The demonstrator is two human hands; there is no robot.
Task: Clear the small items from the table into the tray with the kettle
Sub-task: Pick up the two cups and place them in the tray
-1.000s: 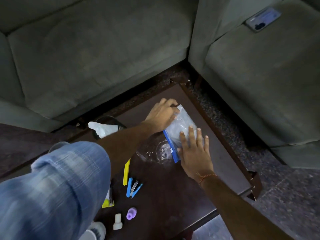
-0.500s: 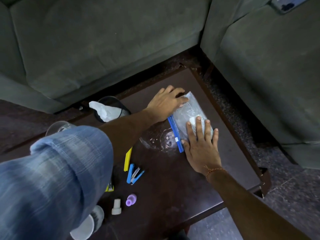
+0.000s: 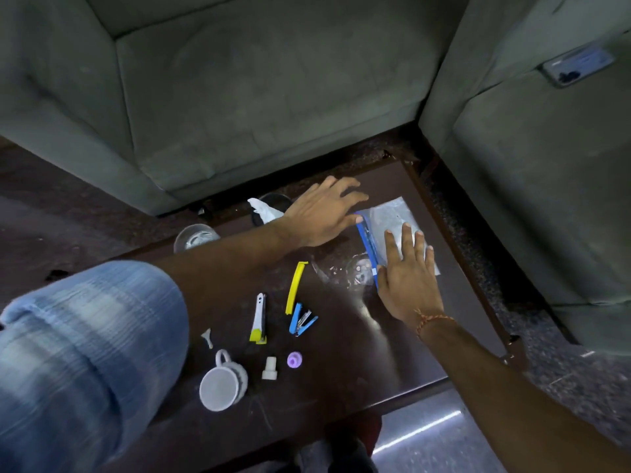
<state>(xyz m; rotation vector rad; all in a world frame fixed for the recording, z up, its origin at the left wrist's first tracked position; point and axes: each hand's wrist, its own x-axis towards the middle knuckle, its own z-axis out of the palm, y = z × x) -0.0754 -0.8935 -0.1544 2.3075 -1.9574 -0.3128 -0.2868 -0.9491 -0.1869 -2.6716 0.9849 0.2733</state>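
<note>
Both hands are spread; the right hand [image 3: 408,281] presses the zip bag [image 3: 392,230] flat, while the left hand [image 3: 321,213] has just lifted off it. Bag sealing looks finished; the stapler [image 3: 302,320] waits nearer its wrist.

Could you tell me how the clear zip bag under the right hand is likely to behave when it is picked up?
The zip bag looks like thin clear plastic lying flat on the table, so it will probably flop and fold. It seems nearly empty, so likely very light. Flat on a glossy top under the right hand, it may slide rather than lift; pinching the blue zip edge should help.
</note>
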